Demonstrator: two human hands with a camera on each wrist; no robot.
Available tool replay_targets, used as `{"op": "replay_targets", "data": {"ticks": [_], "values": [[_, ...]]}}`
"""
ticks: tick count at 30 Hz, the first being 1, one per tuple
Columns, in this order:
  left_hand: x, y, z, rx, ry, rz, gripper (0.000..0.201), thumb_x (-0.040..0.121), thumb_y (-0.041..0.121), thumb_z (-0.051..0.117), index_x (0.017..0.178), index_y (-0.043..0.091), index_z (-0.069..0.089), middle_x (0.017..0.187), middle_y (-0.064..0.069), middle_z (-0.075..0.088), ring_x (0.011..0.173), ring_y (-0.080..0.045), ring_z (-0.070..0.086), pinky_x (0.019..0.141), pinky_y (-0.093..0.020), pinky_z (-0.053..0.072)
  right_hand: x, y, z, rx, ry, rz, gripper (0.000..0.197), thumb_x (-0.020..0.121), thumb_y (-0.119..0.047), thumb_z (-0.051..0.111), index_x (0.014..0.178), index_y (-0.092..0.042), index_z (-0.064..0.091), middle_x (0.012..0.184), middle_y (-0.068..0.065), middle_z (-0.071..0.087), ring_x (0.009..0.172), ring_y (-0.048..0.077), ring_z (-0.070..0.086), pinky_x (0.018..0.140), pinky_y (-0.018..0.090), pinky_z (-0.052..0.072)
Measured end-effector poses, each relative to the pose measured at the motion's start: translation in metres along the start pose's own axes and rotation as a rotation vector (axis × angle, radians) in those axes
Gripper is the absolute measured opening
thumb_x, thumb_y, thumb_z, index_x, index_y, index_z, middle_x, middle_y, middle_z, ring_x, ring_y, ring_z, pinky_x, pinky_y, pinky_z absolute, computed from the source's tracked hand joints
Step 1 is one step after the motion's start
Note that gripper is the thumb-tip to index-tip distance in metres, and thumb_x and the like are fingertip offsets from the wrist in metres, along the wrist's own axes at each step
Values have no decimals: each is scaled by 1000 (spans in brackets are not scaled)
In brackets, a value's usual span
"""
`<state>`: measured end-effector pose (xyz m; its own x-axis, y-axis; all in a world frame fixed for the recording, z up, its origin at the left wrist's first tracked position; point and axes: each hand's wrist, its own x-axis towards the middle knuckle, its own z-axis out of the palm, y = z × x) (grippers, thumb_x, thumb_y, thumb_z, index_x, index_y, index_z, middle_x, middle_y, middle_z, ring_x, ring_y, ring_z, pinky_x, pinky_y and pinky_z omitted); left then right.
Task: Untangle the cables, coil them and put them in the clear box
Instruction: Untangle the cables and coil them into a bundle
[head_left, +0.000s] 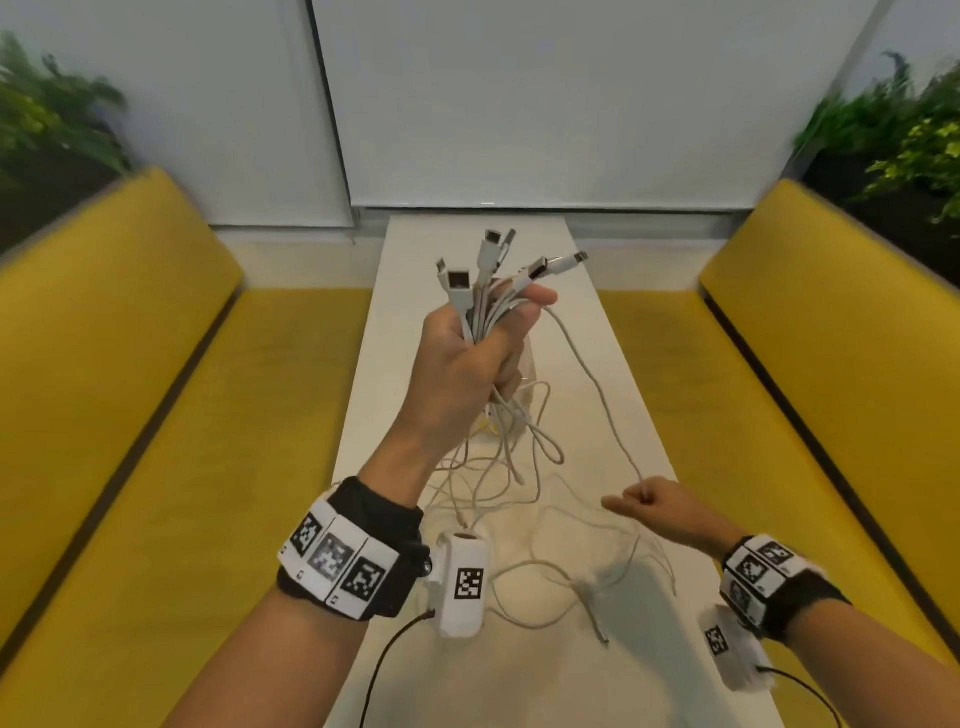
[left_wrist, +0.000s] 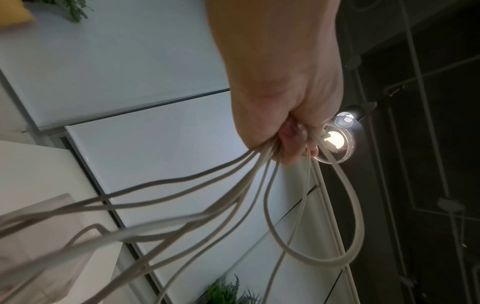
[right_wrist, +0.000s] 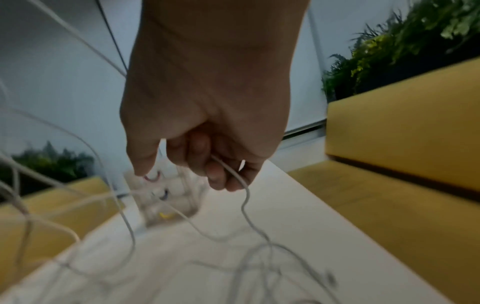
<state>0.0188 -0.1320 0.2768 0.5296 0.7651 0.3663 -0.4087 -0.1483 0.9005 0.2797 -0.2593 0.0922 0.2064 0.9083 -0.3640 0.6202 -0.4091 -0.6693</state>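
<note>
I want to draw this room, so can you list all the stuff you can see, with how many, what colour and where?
cables: several, exact count unclear, white, one end bunched in the left hand, the rest tangled on the table
clear box: one, see-through, on the table behind the hanging cables
table: one, white, middle, between the benches
benches: two, yellow, left and right of the table
plants: green, behind each bench
wrist bands: two, black with white patterned tags, one on each wrist
hands: left hand raised, gripping the cable bunch; right hand low, pinching one cable
</note>
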Motion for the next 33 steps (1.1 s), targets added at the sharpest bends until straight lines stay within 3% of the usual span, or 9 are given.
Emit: {"op": "replay_targets", "data": {"ticks": [4,9,14,17,20,22,25,28,33], "values": [[-3,-1,1,-76,12,-39,20,101,11,53,98,18,72,50,11,28,43,-12,21,44,-22,25,2,26,2,-255,7,34,59,84,-66,55,57,-19,32,49,-6,29,46,8,27,54,28,25],[2,14,-5,-169,-14,19,17,98,16,55,99,17,71,49,9,25,40,-8,21,41,-19,25,-6,40,0,-343,-69,175,55,96,-59,43,67,-15,60,67,-4,68,59,10,59,63,22,43],[6,-4,-6,73,-38,-23,16,98,15,61,104,19,75,52,4,32,43,-16,23,43,-25,26,8,32,0,-313,98,134,57,85,-70,46,63,-17,41,56,-3,44,51,13,39,54,27,30],[5,-23,0,290,-47,-66,23,91,15,72,111,25,73,59,-6,42,52,-22,36,51,-32,35,19,6,-8,-351,93,93,32,90,-30,67,85,-17,38,68,-1,45,57,14,38,53,27,28],[2,-32,5,294,-13,-166,35,87,4,72,115,24,66,53,17,49,53,-18,40,61,-25,46,24,-24,-21,-341,-104,207,37,89,-1,56,111,-17,32,94,7,48,78,20,48,62,28,39],[1,-34,4,310,-63,-210,40,86,-3,68,119,19,62,50,18,45,51,-7,40,64,-24,47,24,-37,-32,-386,-166,218,50,89,3,50,131,-16,31,114,11,48,96,24,55,73,29,47],[-2,-28,-4,228,-300,-291,54,76,-4,63,122,20,53,61,12,37,56,-7,38,59,-18,45,21,-55,-49,-598,-282,183,69,89,5,40,151,-22,30,153,10,36,139,30,40,111,41,40],[-6,-21,-13,157,-486,-356,64,68,-11,55,124,17,45,72,2,33,58,-5,38,55,-14,42,22,-71,-54,-550,-192,64,68,83,14,36,136,-24,56,151,1,45,143,21,38,118,39,32],[-15,-18,-14,383,-532,-401,40,78,-11,60,106,16,52,65,14,36,59,-7,34,58,-19,40,46,-91,-39,-49,213,-262,31,82,1,48,85,-21,70,93,-2,73,93,23,68,87,52,54]]}}
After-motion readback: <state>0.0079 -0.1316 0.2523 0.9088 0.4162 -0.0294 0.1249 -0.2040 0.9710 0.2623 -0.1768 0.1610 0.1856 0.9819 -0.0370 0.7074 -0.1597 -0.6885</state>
